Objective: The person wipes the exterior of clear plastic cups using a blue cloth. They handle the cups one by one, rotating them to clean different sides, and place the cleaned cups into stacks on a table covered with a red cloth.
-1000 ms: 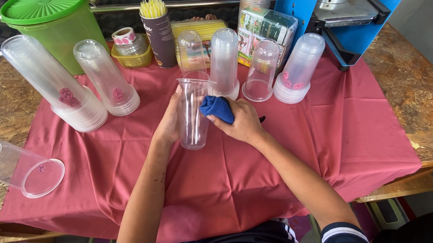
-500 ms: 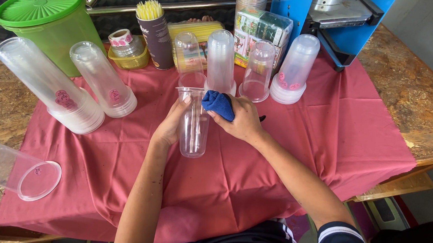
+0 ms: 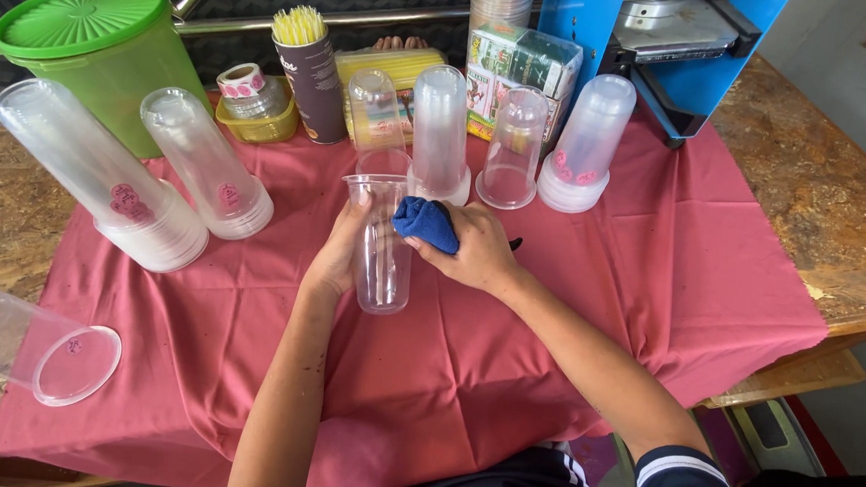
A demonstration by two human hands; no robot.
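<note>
My left hand (image 3: 337, 258) grips a clear plastic cup (image 3: 380, 255) that stands upright on the red cloth (image 3: 589, 313) at the middle of the table. My right hand (image 3: 473, 248) holds a folded blue rag (image 3: 426, 223) pressed against the cup's right side near the rim. Both forearms reach in from the bottom of the view.
Stacks of upturned clear cups (image 3: 440, 134) stand behind; two longer stacks (image 3: 106, 178) lean at the left, and another stack (image 3: 31, 347) lies on its side at the left edge. A green lidded tub (image 3: 94, 47), a straw holder (image 3: 308, 75), a tape roll (image 3: 242, 83), boxes and a blue machine (image 3: 666, 42) line the back.
The cup and both hands stay in about the same place; the rag has shifted slightly against the cup's side near the rim.
</note>
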